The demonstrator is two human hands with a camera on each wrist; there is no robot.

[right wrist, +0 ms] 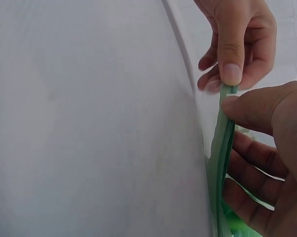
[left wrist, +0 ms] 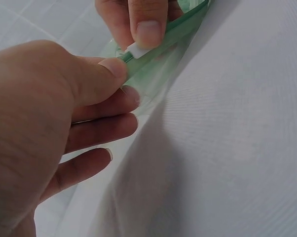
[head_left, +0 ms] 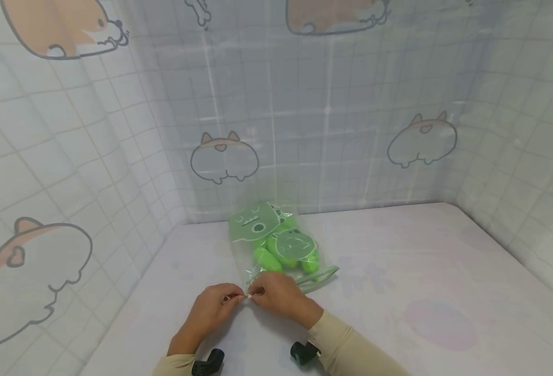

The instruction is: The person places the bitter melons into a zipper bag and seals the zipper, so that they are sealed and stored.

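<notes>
A clear plastic zip bag (head_left: 254,223) with green cartoon-face prints lies on the table, its mouth towards me. Inside are several bright green rounded items (head_left: 267,259); their kind is unclear through the film. My left hand (head_left: 212,310) pinches the left end of the bag's green zip strip (left wrist: 180,25) between thumb and index finger, the other fingers spread loosely. Right beside it, my right hand (head_left: 278,295) pinches the small white slider (left wrist: 137,50) on that strip. In the right wrist view the green strip (right wrist: 221,148) runs away from the thumb, its edges partly apart.
A pale cloth with faint prints covers the table (head_left: 375,240). Grid-patterned curtains with cartoon dogs (head_left: 224,159) hang behind and on both sides. Each wrist carries a small black camera (head_left: 209,362).
</notes>
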